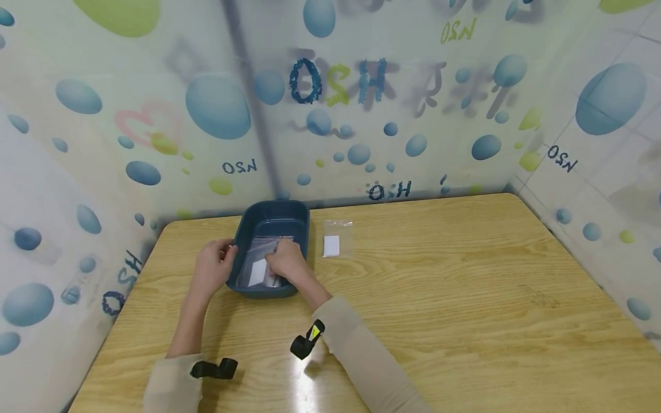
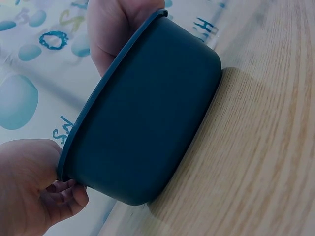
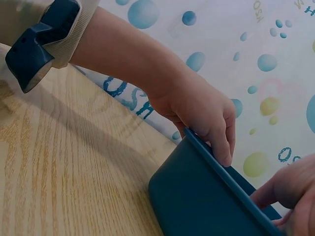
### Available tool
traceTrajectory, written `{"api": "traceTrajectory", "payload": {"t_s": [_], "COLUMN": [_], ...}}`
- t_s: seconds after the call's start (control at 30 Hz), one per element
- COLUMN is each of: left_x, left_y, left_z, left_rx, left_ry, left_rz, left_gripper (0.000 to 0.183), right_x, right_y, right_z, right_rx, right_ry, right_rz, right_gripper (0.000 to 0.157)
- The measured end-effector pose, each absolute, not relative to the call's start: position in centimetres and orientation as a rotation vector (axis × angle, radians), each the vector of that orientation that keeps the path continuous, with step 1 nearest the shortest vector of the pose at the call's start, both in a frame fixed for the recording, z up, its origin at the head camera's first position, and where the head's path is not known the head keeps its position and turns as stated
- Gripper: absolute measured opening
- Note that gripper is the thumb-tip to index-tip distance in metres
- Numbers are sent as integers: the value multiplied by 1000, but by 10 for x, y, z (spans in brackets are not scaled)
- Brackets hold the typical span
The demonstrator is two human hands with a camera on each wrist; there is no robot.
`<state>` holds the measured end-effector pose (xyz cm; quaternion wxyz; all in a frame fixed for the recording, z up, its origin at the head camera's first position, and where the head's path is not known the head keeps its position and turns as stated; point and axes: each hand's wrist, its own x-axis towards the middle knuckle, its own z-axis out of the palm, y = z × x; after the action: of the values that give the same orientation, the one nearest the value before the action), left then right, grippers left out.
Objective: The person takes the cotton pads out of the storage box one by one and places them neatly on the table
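A dark blue plastic bin (image 1: 248, 293) stands on the wooden table and holds several clear zip bags (image 1: 252, 252) with white cards in them. At its left rim my left hand (image 1: 210, 268) grips the edge, the thumb and fingers on either side; the left wrist view shows this hand (image 2: 29, 184) from the bin's outer side. My right hand (image 1: 289, 261) reaches down into the bin over the bags. In the right wrist view that hand (image 3: 293, 191) dips past the rim, fingertips hidden, so whether it pinches a bag cannot be told.
One clear zip bag (image 1: 345, 236) with a white card lies flat on the table, just right of the bin. The wooden table (image 1: 465, 287) reaches far to the right. Patterned curtains (image 1: 361, 132) surround its back and sides.
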<state>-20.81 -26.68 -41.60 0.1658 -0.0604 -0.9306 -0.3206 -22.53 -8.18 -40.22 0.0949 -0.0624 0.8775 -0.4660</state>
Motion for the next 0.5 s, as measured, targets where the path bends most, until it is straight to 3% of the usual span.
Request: {"api": "traceTrajectory", "payload": {"t_s": [0.1,0.27,0.5], "left_x": [-208,-208,-208], "left_y": [-266,-266,-267], "left_z": [-416,-416,-415], "left_rx": [-173,-176,-167], "left_ry": [-2646,-2645,-2649], "left_rz": [-910,-921,-928], "left_gripper": [27,28,28], "right_x": [-225,-225,-224], "right_y": [-83,-85,-86], "right_z": [-403,-405,-405], "right_rx": [-177,-140,-135], "right_ry": [2612,2594,2557], "right_rz": [-1420,-1516,-1618], "right_gripper": [38,6,8]}}
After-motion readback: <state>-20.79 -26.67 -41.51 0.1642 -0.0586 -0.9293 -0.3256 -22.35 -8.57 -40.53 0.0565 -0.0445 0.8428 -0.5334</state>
